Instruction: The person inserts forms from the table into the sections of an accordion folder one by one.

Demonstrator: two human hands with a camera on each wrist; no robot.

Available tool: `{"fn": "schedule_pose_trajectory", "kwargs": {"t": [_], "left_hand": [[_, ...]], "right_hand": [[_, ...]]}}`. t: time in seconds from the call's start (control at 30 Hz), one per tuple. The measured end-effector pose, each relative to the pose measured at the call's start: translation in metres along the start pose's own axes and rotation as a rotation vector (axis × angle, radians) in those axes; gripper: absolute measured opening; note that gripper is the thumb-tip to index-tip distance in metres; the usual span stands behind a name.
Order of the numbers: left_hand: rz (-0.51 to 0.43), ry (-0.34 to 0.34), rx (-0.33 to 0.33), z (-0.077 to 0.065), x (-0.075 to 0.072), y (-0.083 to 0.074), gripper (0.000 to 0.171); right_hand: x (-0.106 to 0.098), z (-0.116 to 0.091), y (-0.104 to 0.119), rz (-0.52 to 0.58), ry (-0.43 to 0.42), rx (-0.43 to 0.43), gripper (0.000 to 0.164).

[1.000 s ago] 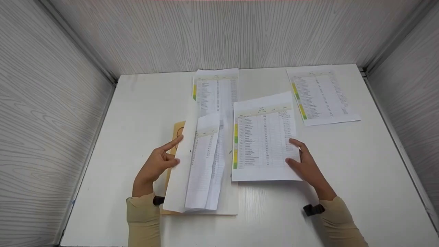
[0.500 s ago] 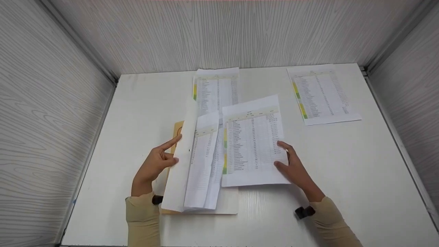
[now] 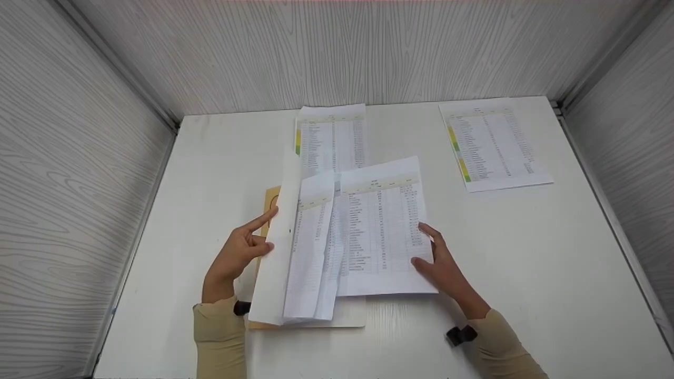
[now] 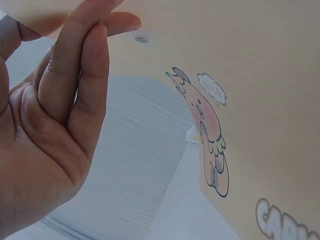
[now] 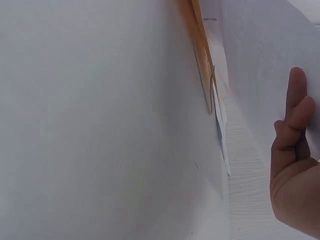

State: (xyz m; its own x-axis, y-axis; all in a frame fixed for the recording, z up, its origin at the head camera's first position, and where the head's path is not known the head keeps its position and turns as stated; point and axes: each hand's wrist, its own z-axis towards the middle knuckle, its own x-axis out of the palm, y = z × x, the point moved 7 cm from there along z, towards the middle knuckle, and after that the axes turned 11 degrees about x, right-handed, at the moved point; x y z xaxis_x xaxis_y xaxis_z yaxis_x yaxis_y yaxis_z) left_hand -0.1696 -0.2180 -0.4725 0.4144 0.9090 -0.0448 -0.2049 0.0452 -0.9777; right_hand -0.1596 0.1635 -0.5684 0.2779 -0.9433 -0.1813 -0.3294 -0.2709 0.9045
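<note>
My left hand point(image 3: 234, 258) pinches the raised cover of a paper folder point(image 3: 275, 268) between thumb and fingers. The cover's tan outer side point(image 4: 270, 100), with a cartoon animal and lettering, shows in the left wrist view. Inside the folder stand creased printed sheets point(image 3: 305, 258), leaning beside the cover. My right hand point(image 3: 445, 268) grips the right edge of a printed table sheet point(image 3: 382, 231), tilted above the folder's right half. That sheet's left edge is hidden behind the creased sheets. In the right wrist view, my right hand point(image 5: 295, 155) holds the paper from its underside.
Another printed sheet point(image 3: 334, 137) lies behind the folder, partly covered by it. A further printed sheet point(image 3: 489, 147) lies at the table's back right. White wood-grain panels point(image 3: 337, 52) enclose the white table point(image 3: 526, 252) at the back and sides.
My right hand has moved left and slightly toward me with the printed sheet. The sheet's coloured left edge has passed behind the creased sheets. My left hand stays nearly still on the cover.
</note>
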Motion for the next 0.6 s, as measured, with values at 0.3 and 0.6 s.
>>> {"fn": "schedule_pose_trajectory", "kwargs": {"t": [0.3, 0.6], "left_hand": [[-0.020, 0.009, 0.012, -0.001, 0.000, 0.003, 0.072], [-0.031, 0.004, 0.012, 0.000, 0.001, 0.005, 0.071]], "right_hand": [[0.004, -0.015, -0.001, 0.003, 0.031, -0.021, 0.081], [0.016, -0.023, 0.002, -0.039, 0.084, -0.058, 0.082]]}}
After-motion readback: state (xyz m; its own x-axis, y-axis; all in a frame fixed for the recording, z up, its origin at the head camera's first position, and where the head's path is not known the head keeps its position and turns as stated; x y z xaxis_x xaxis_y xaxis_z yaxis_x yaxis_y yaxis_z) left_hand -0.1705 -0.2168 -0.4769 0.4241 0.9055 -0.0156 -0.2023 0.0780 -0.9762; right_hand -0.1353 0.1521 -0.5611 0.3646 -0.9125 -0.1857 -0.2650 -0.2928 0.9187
